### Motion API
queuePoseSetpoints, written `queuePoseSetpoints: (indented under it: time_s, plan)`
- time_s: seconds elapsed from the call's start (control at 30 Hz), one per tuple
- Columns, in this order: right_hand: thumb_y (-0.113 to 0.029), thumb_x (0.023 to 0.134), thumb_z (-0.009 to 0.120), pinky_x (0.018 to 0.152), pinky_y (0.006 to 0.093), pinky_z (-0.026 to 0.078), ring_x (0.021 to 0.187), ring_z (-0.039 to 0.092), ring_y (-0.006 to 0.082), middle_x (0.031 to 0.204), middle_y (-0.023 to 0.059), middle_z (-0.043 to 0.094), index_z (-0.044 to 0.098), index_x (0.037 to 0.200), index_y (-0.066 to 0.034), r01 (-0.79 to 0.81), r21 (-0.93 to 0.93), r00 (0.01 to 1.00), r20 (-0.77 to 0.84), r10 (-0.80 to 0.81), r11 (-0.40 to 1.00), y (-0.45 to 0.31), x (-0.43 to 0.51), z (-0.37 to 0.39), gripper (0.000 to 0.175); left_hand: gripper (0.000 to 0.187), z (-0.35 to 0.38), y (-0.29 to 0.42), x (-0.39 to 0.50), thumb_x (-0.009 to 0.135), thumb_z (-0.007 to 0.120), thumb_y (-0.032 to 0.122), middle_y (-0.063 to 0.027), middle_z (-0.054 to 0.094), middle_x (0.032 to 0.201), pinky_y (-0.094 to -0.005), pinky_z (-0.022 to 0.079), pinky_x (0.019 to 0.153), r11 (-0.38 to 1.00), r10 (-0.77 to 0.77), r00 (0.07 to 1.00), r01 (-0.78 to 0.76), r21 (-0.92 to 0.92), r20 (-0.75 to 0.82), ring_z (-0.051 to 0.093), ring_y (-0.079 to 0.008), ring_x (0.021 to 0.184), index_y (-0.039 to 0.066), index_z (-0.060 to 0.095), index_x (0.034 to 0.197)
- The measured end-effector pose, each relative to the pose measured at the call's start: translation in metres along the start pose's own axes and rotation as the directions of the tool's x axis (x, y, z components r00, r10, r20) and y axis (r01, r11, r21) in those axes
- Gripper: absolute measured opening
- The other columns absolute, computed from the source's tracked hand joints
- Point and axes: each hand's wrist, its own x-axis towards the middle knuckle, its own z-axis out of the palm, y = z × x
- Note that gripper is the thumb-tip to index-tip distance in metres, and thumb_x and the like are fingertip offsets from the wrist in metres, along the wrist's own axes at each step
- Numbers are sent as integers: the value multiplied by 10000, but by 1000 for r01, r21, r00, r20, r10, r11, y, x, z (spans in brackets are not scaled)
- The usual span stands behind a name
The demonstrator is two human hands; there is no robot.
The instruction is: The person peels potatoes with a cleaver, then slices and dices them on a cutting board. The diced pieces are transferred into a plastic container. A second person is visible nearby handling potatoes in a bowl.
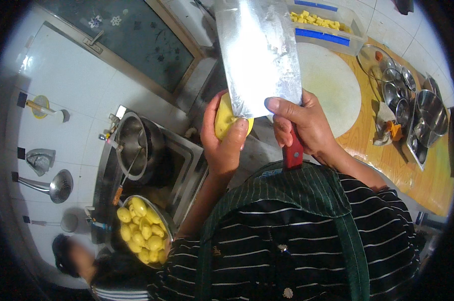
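Observation:
My left hand (225,141) holds a peeled potato (223,116), its thumb laid over the near end by the blade's lower corner. In my right hand (304,120) is a cleaver with a broad steel blade (262,56) and a red handle (294,150); the thumb presses on the blade's face. The blade is raised and hides part of the potato. Behind it, on the wooden table, lies a round white cutting board (332,86). A clear plastic bin (353,24) beyond the board holds yellow potato cubes (315,19).
A metal bowl of peeled potatoes (140,229) stands at lower left, near a person (80,257). A wok or pot (133,146) with a ladle sits on the stove. Steel bowls, lids and containers (432,113) crowd the right of the wooden table (366,150).

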Motion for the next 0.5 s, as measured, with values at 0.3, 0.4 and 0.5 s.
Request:
queuePoseSetpoints:
  time_s: [0.3, 0.4, 0.5]
  plan:
    - [-162, 863, 712, 382, 246, 408, 371, 484, 98, 527, 15, 532, 591, 828, -32, 139, -108, 987, -61, -146, 984, -16, 6, -11, 181, 966, -15, -10, 13, 588, 924, 289, -106, 463, 1301, -353, 413, 1018, 748, 541, 831, -545, 379, 129, 491, -226, 1173, 52, 388, 1356]
    - [-139, 853, 727, 391, 228, 397, 387, 495, 85, 555, 15, 560, 621, 865, -10, 187, -162, 977, -69, -200, 969, -18, 2, -6, 167, 986, -18, -12, 13, 555, 938, 225, -113, 450, 1313, -350, 413, 1016, 785, 519, 847, -525, 328, 114, 483, -229, 1181, 45, 387, 1352]
    - [-111, 848, 733, 404, 215, 392, 410, 512, 78, 579, 13, 581, 644, 895, 4, 190, -193, 979, -41, -201, 963, -16, -4, -2, 153, 986, -17, -12, 13, 550, 934, 161, -120, 442, 1325, -350, 410, 1017, 777, 524, 841, -538, 327, 136, 475, -229, 1191, 34, 379, 1355]
